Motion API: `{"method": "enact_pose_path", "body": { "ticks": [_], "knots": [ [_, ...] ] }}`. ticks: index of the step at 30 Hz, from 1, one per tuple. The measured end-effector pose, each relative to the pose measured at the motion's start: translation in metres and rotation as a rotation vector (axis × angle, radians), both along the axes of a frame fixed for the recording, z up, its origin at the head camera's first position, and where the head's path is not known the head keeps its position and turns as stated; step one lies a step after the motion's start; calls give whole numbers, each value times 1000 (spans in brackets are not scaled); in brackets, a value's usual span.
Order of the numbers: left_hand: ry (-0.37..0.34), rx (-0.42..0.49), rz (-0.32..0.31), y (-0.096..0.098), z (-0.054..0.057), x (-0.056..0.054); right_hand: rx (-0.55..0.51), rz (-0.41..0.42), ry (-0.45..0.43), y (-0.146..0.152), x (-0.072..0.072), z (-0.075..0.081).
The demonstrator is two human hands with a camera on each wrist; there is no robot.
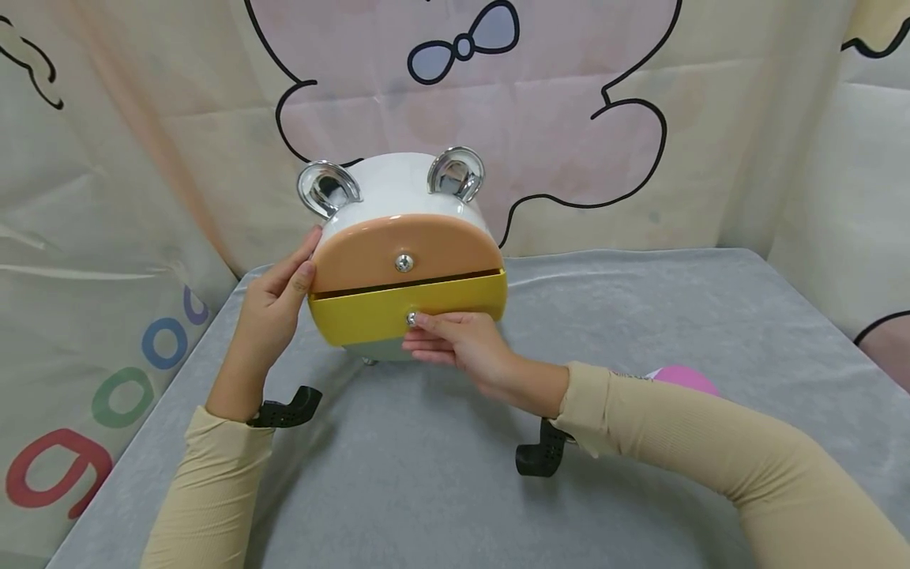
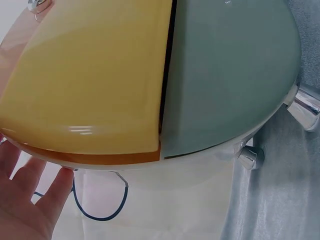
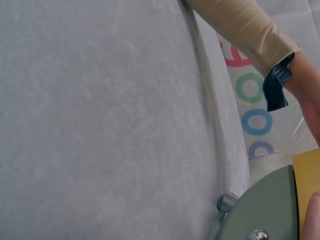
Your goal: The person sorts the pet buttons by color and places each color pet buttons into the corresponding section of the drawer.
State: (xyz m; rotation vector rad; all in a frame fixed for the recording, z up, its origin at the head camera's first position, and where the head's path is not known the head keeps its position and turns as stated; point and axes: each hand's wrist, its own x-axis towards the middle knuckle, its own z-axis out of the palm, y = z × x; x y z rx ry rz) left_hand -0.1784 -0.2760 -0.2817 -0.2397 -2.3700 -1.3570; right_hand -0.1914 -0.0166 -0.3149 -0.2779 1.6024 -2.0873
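Observation:
A small rounded cabinet with a white shell (image 1: 398, 178) and two silver ears stands tilted in the head view. Its front has an orange drawer (image 1: 355, 253) on top, a yellow drawer (image 1: 362, 312) in the middle and a green drawer (image 2: 230, 75) at the bottom. The yellow drawer sticks out a little, with a dark gap along its upper edge. My right hand (image 1: 465, 348) pinches that drawer's silver knob (image 1: 411, 318) between thumb and fingers. Against the cabinet's left side, my left hand (image 1: 273, 304) presses with fairly straight fingers (image 2: 55, 195).
Grey cloth (image 1: 426, 490) covers the table under the cabinet. Behind my right forearm, a pink rounded object (image 1: 686, 379) is partly hidden. Printed curtains (image 1: 569, 150) hang at the back and sides. Short silver feet (image 2: 305, 107) hold up the cabinet.

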Motion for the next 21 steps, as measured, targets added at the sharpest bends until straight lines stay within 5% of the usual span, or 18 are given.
{"method": "enact_pose_path", "body": {
  "ticks": [21],
  "knots": [
    [-36, -1, 9, 1, 2, 2, 102, 51, 78, 3, -15, 2]
  ]
}}
